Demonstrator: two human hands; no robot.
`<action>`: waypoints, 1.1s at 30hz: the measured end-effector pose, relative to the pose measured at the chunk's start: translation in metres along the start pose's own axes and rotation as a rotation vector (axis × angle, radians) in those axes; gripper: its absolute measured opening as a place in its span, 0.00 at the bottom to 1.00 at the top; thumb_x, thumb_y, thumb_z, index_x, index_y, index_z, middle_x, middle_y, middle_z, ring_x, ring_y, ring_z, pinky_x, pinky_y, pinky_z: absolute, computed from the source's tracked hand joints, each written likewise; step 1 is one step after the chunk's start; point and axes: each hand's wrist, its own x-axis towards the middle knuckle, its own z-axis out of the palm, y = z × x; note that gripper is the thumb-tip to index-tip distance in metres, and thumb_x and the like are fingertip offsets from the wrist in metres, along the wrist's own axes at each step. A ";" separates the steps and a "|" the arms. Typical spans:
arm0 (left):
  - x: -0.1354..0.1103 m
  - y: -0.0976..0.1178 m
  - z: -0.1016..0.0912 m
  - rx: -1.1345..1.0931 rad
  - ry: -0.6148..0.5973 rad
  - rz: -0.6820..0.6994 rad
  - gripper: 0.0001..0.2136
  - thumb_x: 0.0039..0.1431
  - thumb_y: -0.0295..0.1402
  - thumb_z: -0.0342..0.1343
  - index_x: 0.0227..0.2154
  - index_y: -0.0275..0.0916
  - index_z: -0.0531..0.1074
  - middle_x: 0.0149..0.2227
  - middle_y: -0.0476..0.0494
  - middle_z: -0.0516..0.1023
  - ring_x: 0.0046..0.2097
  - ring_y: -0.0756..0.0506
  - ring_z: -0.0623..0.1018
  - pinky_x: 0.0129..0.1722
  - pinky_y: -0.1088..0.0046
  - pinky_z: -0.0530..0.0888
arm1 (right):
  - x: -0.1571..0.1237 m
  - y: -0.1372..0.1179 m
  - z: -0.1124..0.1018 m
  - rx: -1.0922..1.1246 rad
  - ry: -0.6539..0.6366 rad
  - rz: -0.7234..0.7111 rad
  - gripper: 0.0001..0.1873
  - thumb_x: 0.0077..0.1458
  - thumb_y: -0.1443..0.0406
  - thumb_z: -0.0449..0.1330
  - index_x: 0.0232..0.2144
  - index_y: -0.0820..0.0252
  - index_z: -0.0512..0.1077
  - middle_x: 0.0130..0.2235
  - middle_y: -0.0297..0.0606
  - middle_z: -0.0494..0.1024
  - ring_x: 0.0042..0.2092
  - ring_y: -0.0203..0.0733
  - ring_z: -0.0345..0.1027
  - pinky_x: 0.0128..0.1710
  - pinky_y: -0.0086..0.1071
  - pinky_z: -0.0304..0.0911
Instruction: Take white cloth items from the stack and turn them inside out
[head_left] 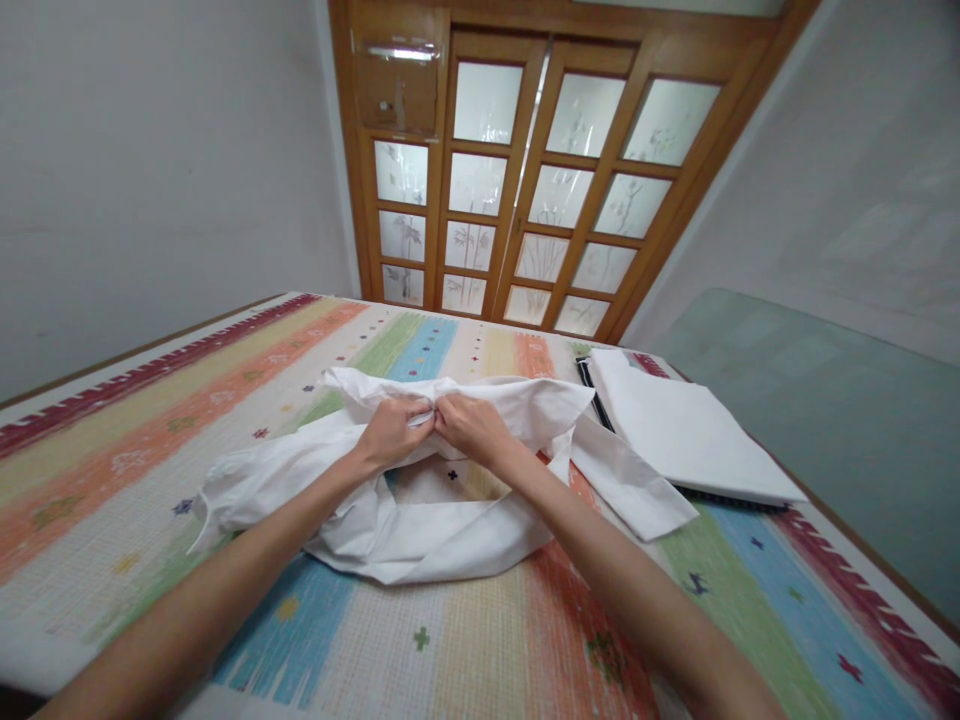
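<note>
A crumpled white cloth (450, 545) lies on the table in a loose ring, with a flat end reaching out to the right and a bunched end at the left. My left hand (396, 432) pinches its far edge, fingers closed. Right beside it, my right hand (472, 428) grips the same edge, and the two sets of fingertips meet. Whatever part of the cloth sits between the fingertips is mostly hidden. Patterned table covering shows through the gap in the ring.
A colourful striped cover (420, 660) spreads over the table. To the right, a folded white cloth (690, 430) rests on a dark, black-edged flat object (739, 499). Behind the table stand wooden doors with glass panes (551, 190). Pale walls flank both sides.
</note>
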 end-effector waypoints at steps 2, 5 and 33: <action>-0.004 0.004 -0.002 0.022 -0.008 0.033 0.10 0.56 0.33 0.52 0.25 0.38 0.75 0.26 0.46 0.80 0.29 0.47 0.76 0.33 0.73 0.68 | 0.001 0.010 -0.001 0.003 -0.006 0.058 0.08 0.61 0.69 0.51 0.36 0.62 0.71 0.39 0.49 0.79 0.39 0.47 0.72 0.35 0.32 0.60; -0.010 0.011 -0.010 0.056 0.031 0.039 0.10 0.58 0.36 0.52 0.28 0.39 0.76 0.28 0.45 0.81 0.30 0.46 0.78 0.33 0.73 0.70 | -0.001 0.030 -0.005 0.113 0.117 0.272 0.09 0.62 0.69 0.50 0.33 0.62 0.70 0.34 0.46 0.79 0.35 0.45 0.72 0.34 0.32 0.59; 0.028 0.027 0.017 0.245 -0.275 0.147 0.14 0.65 0.32 0.44 0.30 0.36 0.74 0.32 0.37 0.79 0.35 0.42 0.77 0.39 0.66 0.71 | -0.043 0.036 -0.009 1.002 0.140 0.280 0.11 0.59 0.65 0.50 0.24 0.58 0.63 0.21 0.28 0.70 0.21 0.32 0.62 0.24 0.25 0.57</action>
